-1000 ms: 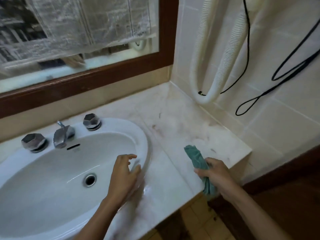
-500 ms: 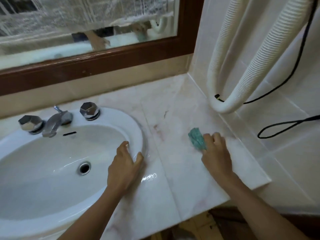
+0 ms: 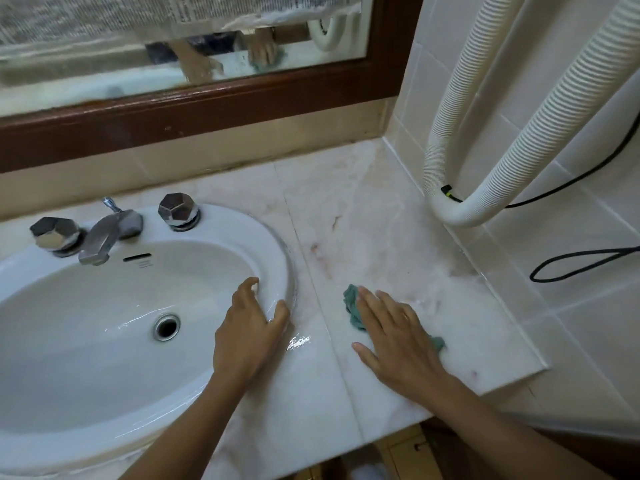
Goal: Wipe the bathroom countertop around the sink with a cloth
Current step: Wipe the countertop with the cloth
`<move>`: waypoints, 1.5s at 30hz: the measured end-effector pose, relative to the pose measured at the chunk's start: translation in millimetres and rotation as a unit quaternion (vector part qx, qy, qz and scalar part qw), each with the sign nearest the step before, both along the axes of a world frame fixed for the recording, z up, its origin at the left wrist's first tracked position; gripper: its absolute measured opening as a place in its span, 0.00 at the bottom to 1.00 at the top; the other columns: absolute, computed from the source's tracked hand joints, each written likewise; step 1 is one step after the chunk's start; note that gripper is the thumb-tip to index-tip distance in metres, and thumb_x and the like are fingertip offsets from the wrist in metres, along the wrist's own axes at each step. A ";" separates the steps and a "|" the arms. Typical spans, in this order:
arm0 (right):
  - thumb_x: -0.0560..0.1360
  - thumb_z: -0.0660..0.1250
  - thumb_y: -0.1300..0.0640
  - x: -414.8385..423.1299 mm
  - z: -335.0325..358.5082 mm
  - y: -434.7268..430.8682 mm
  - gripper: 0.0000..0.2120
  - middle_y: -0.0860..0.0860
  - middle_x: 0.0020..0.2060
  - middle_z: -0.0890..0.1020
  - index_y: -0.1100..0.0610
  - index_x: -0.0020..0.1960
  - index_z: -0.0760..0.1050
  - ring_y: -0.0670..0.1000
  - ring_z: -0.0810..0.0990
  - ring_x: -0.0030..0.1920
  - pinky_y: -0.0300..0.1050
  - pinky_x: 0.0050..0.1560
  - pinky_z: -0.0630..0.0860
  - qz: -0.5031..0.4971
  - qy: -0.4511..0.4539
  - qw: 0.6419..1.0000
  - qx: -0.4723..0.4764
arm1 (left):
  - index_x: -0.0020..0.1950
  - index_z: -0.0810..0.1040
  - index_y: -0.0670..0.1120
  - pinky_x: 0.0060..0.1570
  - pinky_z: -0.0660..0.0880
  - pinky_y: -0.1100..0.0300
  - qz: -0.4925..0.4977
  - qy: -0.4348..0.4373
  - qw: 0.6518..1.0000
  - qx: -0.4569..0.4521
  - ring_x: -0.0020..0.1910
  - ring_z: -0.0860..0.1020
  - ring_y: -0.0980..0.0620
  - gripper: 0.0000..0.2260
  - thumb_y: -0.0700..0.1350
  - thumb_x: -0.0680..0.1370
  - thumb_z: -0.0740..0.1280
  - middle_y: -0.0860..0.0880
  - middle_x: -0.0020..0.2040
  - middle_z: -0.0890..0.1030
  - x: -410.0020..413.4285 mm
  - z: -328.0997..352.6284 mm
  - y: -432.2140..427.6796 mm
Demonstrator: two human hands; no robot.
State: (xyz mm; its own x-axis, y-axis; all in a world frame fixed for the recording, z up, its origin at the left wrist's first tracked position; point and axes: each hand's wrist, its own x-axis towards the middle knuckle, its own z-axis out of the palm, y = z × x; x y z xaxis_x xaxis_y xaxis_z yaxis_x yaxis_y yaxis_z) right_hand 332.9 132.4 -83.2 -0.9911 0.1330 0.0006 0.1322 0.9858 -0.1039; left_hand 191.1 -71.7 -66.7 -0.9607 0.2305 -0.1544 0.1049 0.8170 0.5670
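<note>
Marble, pale and pink-veined, makes up the desk [image 3: 381, 237], which runs from the wooden-framed mirror [image 3: 173, 46] at the back to the tiled wall [image 3: 588, 306] on the right. Set into its left part is a white oval sink [image 3: 86, 358]. A white corrugated hose [image 3: 485, 133] hangs in a loop against the tiles, its bend just above the desk's far right edge, and a black cable [image 3: 571, 261] loops across the wall beside it.

The right grip [image 3: 398, 337] lies flat with straight, spread fingers, pressing a teal cloth [image 3: 351, 306] down on the desk to the right of the sink; the cloth shows at the fingertips and again at the outer side of the hand. The left grip [image 3: 246, 334] rests loose on the sink's right rim, fingers bent into the bowl, thumb on the rim, holding nothing.

A chrome faucet [image 3: 104, 233] stands at the sink's back between two faceted knobs [image 3: 178, 209] [image 3: 55, 233], with the drain [image 3: 167, 326] in the bowl.
</note>
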 end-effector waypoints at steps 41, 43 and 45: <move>0.78 0.51 0.50 -136.2 -17.6 -42.3 0.29 0.55 0.78 0.55 0.58 0.77 0.55 0.57 0.54 0.77 0.56 0.69 0.62 -0.133 0.009 0.988 -0.077 | 0.71 0.60 0.54 0.53 0.69 0.53 0.005 -0.032 0.999 0.011 0.63 0.74 0.51 0.22 0.58 0.78 0.58 0.56 0.69 0.70 -4.6 1.3 -0.4; 0.78 0.52 0.50 -75.4 -14.3 -84.2 0.30 0.52 0.78 0.52 0.57 0.78 0.53 0.55 0.52 0.77 0.52 0.70 0.58 -0.073 0.011 0.993 -0.094 | 0.71 0.60 0.55 0.54 0.70 0.52 0.006 -0.029 1.000 0.010 0.63 0.74 0.50 0.23 0.58 0.78 0.58 0.56 0.69 0.70 -4.4 2.3 -0.3; 0.78 0.53 0.50 -20.0 -7.5 -89.4 0.30 0.49 0.78 0.50 0.53 0.78 0.52 0.52 0.50 0.78 0.50 0.71 0.57 -0.019 -0.003 0.994 -0.107 | 0.71 0.61 0.54 0.54 0.71 0.51 0.003 -0.027 1.000 0.006 0.62 0.75 0.50 0.23 0.59 0.78 0.58 0.56 0.69 0.70 -4.9 1.5 -0.4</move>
State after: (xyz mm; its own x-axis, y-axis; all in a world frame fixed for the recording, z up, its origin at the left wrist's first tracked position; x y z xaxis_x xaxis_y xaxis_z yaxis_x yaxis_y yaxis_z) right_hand 312.9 43.0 -90.7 -0.9852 0.1674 -0.0373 0.1707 0.9355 -0.3093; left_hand 186.2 -72.1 -65.1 -0.9524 0.2270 -0.2033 0.0693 0.8111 0.5808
